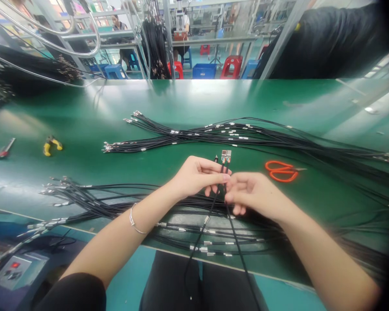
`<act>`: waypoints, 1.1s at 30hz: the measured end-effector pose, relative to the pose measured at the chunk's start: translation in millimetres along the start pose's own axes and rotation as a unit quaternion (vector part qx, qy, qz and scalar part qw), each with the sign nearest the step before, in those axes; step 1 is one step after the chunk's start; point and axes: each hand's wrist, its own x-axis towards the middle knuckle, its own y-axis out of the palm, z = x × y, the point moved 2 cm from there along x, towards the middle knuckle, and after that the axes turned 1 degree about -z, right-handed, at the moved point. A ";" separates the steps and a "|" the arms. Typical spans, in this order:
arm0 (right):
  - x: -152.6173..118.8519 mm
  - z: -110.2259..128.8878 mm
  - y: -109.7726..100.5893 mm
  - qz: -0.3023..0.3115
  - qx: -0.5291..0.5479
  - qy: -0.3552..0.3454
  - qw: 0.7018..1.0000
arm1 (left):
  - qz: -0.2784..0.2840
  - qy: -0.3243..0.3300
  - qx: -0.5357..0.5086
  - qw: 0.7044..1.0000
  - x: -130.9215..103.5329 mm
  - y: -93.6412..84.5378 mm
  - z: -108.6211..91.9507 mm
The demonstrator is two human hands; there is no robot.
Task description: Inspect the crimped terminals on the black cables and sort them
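Note:
My left hand (202, 176) pinches two black cables (235, 235) between thumb and fingers, just below their ends. Small metal connectors (226, 154) sit side by side on those ends, pointing away from me, with coloured wires at their base. A small dark pointed tip (216, 159) shows beside them; what it belongs to is hidden. My right hand (251, 192) is closed at the right-hand cable, slightly lower, its fingertips against the cable. Both cables hang down over the table's front edge toward my lap. One carries a white label (207, 219).
A bundle of labelled black cables (194, 134) lies across the green table (181, 97); another bundle (110, 207) runs beneath my forearms. Orange-handled scissors (282, 171) lie to the right, yellow-handled pliers (52, 145) and a red-handled tool (3, 150) to the left. Beyond are stools and people.

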 end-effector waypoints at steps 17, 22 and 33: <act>-2.3 11.8 -18.6 -0.131 0.003 -0.190 0.973 | 0.109 -0.048 0.001 0.993 -11.6 22.7 8.6; 0.0 8.5 -19.5 -0.126 -0.014 -0.169 0.977 | 0.111 -0.055 -0.006 0.992 -13.7 24.9 8.6; -1.4 8.3 -20.1 -0.083 0.035 -0.140 0.986 | 0.121 -0.055 -0.003 0.991 -14.7 24.9 7.2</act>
